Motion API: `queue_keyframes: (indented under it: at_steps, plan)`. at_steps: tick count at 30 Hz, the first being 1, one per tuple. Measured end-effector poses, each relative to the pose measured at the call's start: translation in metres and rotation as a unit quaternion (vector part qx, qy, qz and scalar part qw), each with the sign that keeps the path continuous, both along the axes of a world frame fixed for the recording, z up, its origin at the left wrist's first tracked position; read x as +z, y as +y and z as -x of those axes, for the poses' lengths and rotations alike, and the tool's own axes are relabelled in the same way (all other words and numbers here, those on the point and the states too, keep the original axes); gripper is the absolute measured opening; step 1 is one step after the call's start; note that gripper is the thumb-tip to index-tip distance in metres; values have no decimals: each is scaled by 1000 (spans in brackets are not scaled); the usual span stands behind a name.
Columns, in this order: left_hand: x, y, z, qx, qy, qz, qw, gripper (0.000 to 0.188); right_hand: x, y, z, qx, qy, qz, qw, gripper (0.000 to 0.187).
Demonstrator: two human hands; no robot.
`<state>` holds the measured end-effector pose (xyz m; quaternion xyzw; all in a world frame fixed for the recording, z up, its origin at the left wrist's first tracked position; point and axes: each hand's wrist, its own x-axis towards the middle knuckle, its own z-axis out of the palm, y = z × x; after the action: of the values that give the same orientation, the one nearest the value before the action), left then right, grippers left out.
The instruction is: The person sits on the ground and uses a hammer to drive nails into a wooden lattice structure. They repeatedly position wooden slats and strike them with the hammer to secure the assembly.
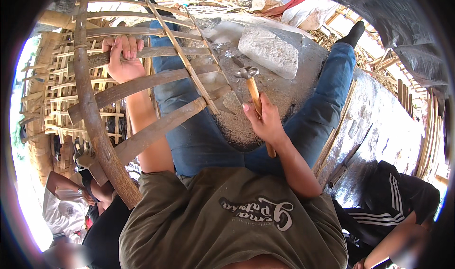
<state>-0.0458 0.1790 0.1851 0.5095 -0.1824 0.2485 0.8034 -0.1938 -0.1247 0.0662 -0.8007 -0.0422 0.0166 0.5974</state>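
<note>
My left hand is closed around a flat wooden slat of a slatted frame. Several such slats run from a thick curved pole at the left to thin bamboo strips on the right. The frame leans over my left leg. In my closed right hand is a hammer with a wooden handle, its metal head pointing away from me. The head is above the dusty ground, near a pale stone block and apart from the slats.
My legs in blue trousers spread on both sides of the stone. Woven bamboo lattice stands at the left. A person in white sits at the lower left, another in a black jacket at the lower right. Sacks lie at the back.
</note>
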Motion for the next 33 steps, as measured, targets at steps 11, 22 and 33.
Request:
queue_keyframes:
  at_steps: [11, 22, 33]
  plan:
    - [-43, 32, 15, 56, 77, 95, 991, 23, -24, -10, -10, -26, 47, 10, 999, 29]
    - [-60, 72, 41, -21, 82, 190, 978, 41, -36, -7, -12, -27, 51, 45, 997, 32]
    - [-61, 93, 43, -38, 37, 238, 970, 37, 2, -28, -29, -148, -11, 46, 988, 28]
